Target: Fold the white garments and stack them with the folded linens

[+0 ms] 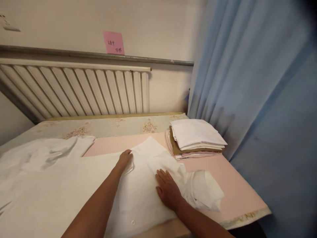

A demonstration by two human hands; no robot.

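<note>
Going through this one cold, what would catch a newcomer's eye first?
Probably the big blue curtain filling the right side. Next, the left hand and right hand on the white cloth at lower centre, with a folded stack beyond on the right. A pink note stands out on the wall.

At nine o'clock the edge crops the white cloth [49, 185], at ten a wall plate [11, 25], at three the blue curtain [279, 138]. The pink note's [114, 38] handwriting, towards eleven, is too small to read surely. The left hand's [124, 161] fingers are mostly hidden.
</note>
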